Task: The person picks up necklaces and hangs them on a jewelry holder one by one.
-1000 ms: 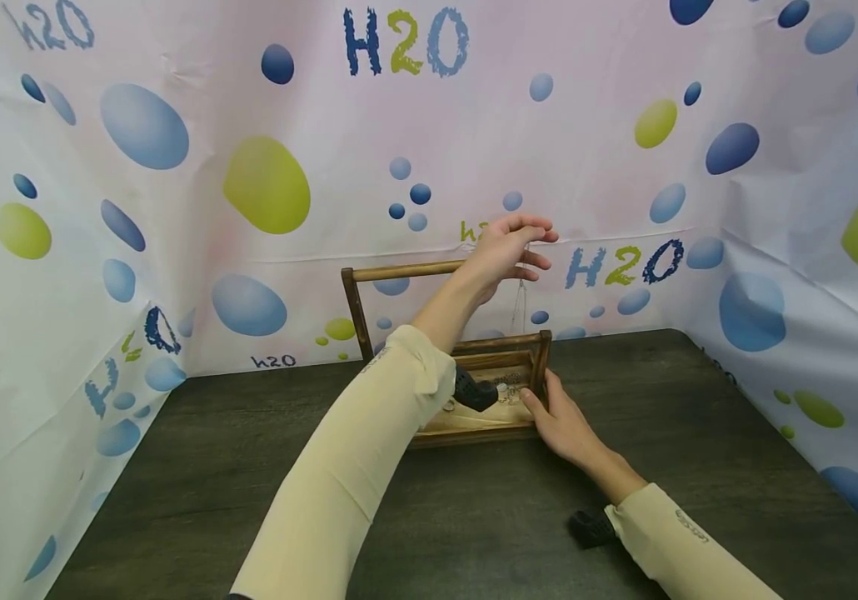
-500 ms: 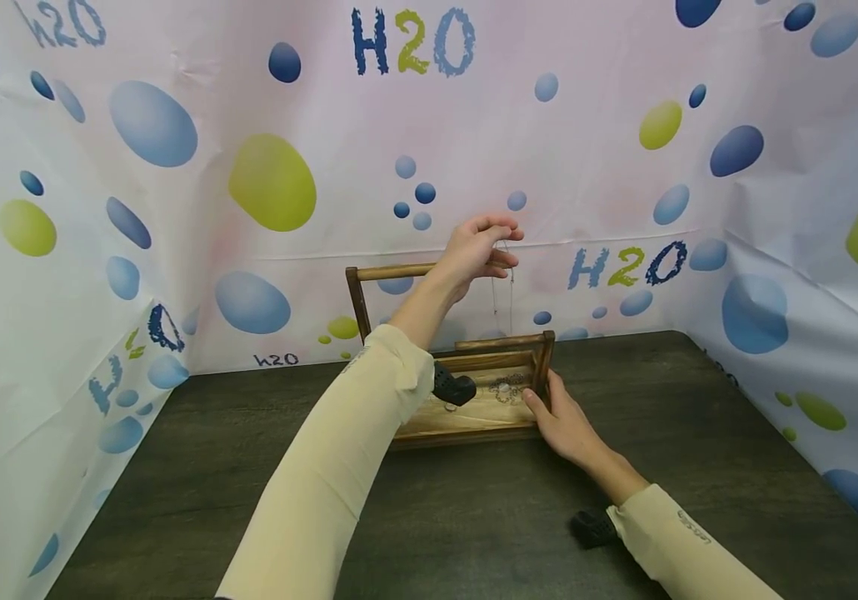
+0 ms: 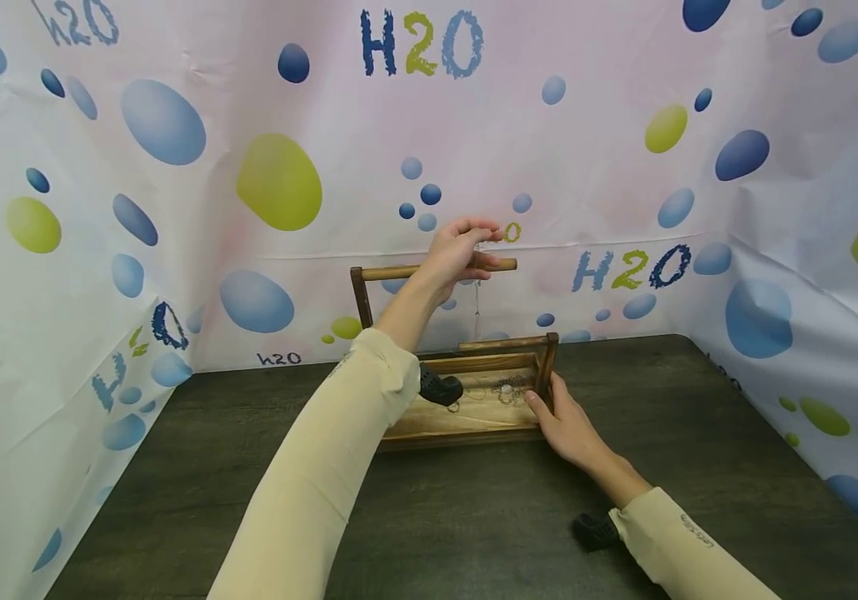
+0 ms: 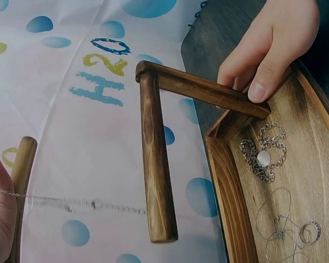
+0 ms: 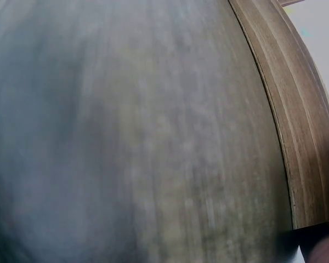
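Observation:
A wooden jewelry stand (image 3: 444,425) has a tray base, a tall bar (image 3: 399,272) on the left and a lower bar (image 3: 507,342) on the right. My left hand (image 3: 450,260) is up at the tall bar's free end, with a thin silver chain (image 4: 98,204) dangling from its fingers. In the left wrist view the chain stretches across towards the lower bar's tip. My right hand (image 3: 567,425) grips the stand's right post (image 4: 208,90), its thumb against the near side. The right wrist view is mostly blurred, with a fingertip (image 5: 326,252) in its corner.
Inside the tray lie a silver chain bracelet with a round disc (image 4: 264,159), a ring (image 4: 310,233) and a thin cord-like piece (image 4: 257,216). The stand rests on a dark wooden table (image 3: 474,517), backed by a printed sheet (image 3: 594,167).
My left hand has shifted left with the chain, from right of the tall bar's tip to overlapping the bar. The bar's end now shows. My right hand has stayed on the post.

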`<act>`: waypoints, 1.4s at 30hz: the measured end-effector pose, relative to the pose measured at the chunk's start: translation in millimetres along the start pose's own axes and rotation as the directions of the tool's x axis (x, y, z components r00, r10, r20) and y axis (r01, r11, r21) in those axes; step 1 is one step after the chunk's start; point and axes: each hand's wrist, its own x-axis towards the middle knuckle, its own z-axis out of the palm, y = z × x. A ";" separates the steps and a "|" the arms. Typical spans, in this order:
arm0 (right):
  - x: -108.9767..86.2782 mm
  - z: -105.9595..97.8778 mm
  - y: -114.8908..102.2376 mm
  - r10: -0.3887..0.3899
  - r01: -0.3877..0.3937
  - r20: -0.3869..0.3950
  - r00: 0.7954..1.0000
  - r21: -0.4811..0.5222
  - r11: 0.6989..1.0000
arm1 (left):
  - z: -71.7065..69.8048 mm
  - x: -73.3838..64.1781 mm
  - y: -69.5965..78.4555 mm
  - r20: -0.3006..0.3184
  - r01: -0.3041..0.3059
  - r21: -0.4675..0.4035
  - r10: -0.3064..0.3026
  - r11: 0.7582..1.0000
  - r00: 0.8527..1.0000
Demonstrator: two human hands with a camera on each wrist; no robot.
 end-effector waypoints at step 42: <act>-5.1 -4.0 -2.9 -0.036 0.036 0.008 0.999 -0.001 0.999 | -68.9 -52.2 2.1 -0.156 -0.018 -0.015 0.016 1.000 0.988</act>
